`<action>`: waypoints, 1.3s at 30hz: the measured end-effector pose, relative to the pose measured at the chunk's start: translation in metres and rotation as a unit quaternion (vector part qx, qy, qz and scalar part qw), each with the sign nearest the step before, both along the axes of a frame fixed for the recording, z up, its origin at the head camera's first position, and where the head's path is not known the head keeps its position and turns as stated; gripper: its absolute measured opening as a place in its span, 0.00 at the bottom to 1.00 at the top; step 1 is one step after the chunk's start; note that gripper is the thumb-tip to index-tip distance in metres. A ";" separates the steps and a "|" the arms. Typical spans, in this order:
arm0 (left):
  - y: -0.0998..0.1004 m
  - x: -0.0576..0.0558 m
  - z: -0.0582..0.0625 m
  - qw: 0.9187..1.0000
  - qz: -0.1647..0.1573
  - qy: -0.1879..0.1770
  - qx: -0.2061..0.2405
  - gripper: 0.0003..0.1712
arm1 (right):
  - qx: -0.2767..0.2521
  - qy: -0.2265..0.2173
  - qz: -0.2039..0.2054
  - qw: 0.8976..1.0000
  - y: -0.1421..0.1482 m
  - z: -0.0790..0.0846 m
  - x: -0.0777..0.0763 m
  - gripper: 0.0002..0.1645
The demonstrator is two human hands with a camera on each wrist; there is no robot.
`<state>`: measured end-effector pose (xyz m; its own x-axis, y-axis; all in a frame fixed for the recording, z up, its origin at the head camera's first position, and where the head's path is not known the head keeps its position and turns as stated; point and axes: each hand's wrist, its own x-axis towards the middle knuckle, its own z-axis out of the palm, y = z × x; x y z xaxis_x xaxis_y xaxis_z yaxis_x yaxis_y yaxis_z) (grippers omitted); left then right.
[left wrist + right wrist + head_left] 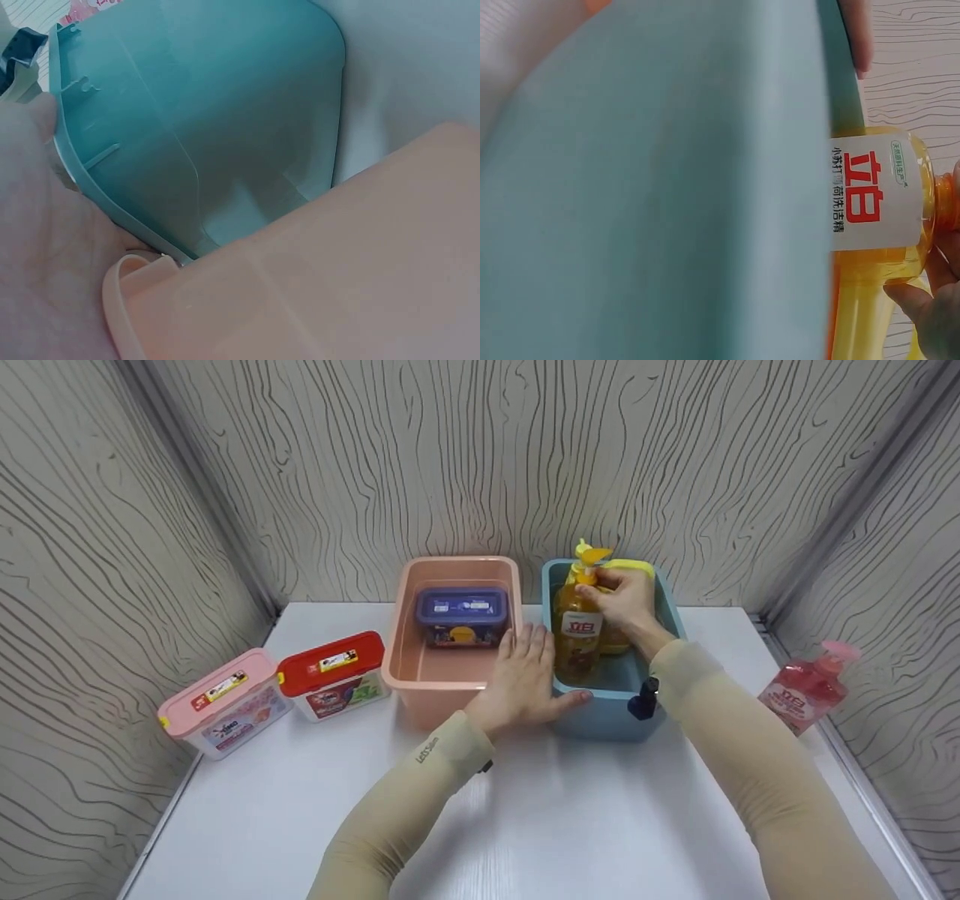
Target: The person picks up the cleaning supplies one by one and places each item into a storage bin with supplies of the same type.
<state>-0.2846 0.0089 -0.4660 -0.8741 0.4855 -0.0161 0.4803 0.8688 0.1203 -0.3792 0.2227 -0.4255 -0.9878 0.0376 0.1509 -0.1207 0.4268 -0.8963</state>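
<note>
Clear amber plastic pump bottle (579, 634), orange collar and pump head, white label with red characters; nearly upright inside the pale-blue rectangular plastic bin (600, 720), close to its left edge, pump above the rim. Right hand (626, 596) grips it at the neck. Blue bin stands toward the far edge of the white table (255, 810). Salmon-pink rectangular plastic bin (427, 709) just left of it; left hand (525, 682) rests flat across both rims at the near corners.

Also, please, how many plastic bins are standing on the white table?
2. A salmon-pink bin stands near the centre, a purple-lidded box inside; a teal bin is to its right, where the right hand grips an amber pump bottle.
</note>
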 end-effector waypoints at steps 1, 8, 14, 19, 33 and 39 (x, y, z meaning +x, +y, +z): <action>0.000 0.000 0.000 1.000 0.000 -0.001 -0.001 0.71 | 0.002 -0.001 0.002 1.000 0.000 -0.001 -0.001 0.28; 0.000 0.000 0.000 1.000 0.000 0.001 -0.003 0.71 | -0.009 0.001 0.013 1.000 -0.001 -0.005 -0.003 0.29; 0.000 0.001 0.000 1.000 0.003 -0.001 -0.002 0.71 | 0.003 -0.006 0.011 1.000 0.000 -0.007 -0.002 0.29; 0.000 0.001 0.000 1.000 -0.001 0.004 0.001 0.70 | 0.012 -0.018 0.014 1.000 0.003 -0.010 0.000 0.30; -0.002 0.001 -0.001 1.000 -0.002 0.006 0.006 0.70 | 0.020 -0.047 0.035 0.998 0.019 -0.009 0.003 0.31; 0.000 0.001 0.000 1.000 -0.001 -0.002 0.009 0.70 | 0.027 -0.048 0.044 0.997 0.020 -0.006 0.005 0.32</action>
